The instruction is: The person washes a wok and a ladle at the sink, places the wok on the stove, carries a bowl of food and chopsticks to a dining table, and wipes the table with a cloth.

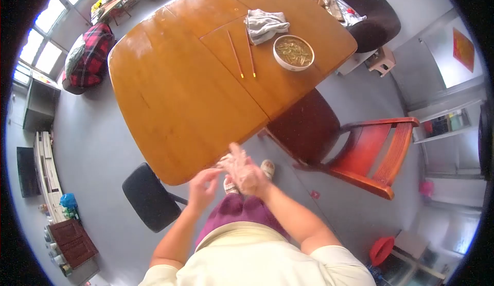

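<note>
Both my hands are in front of my body, just off the near edge of the wooden table (170,95). My right hand (243,174) has its fingers stretched out and apart, slightly blurred. A pale, crinkled patch shows around its fingers; I cannot make out what it is. My left hand (204,187) is beside it, thumb and fingers curled in a pinch that touches the right hand's fingers. On the table are a white bowl (293,53) of brownish food with strands, two separate chopsticks (235,54) with yellow tips, and a crumpled grey cloth (266,26).
A reddish wooden chair (360,152) stands right of my feet, and a black stool (150,197) to the left. A plaid-covered seat (95,54) is at the back left. A dark sofa (378,26) sits behind the table's right end.
</note>
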Action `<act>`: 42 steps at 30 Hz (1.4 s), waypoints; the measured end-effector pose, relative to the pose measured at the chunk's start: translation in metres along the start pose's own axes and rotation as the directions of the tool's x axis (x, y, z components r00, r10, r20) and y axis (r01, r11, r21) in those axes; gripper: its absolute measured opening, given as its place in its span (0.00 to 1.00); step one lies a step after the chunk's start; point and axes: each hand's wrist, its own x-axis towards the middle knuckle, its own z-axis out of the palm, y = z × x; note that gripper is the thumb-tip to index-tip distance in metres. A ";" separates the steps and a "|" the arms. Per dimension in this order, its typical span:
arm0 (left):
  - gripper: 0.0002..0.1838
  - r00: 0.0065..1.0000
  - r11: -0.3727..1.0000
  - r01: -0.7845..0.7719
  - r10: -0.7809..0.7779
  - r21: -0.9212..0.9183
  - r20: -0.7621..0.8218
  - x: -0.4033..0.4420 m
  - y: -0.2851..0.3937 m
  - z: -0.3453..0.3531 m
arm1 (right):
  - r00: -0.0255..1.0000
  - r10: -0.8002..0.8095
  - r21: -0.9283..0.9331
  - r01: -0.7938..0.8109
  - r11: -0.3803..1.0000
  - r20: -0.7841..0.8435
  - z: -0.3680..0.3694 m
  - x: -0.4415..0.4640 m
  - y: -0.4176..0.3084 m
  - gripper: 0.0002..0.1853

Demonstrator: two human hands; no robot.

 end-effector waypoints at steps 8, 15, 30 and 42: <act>0.09 0.903 0.883 0.370 -0.269 -0.289 0.334 0.032 0.004 0.103 | 0.856 -0.515 -0.779 0.294 0.554 -0.043 0.015 -0.059 -0.045 0.30; 0.11 0.934 0.955 0.149 -0.051 -0.256 0.353 0.042 0.015 0.129 | 0.685 -0.697 -0.977 0.175 -0.124 0.212 -0.006 -0.083 -0.077 0.30; 0.16 0.862 0.576 0.502 -0.271 -0.645 0.429 0.043 -0.026 0.090 | 0.529 -0.797 -0.921 -0.071 -0.382 0.291 0.043 -0.108 -0.078 0.23; 0.38 0.813 0.392 0.583 -0.265 -0.712 0.519 0.048 0.007 0.032 | 0.730 -0.679 -0.756 0.486 0.440 0.074 0.110 -0.124 -0.042 0.34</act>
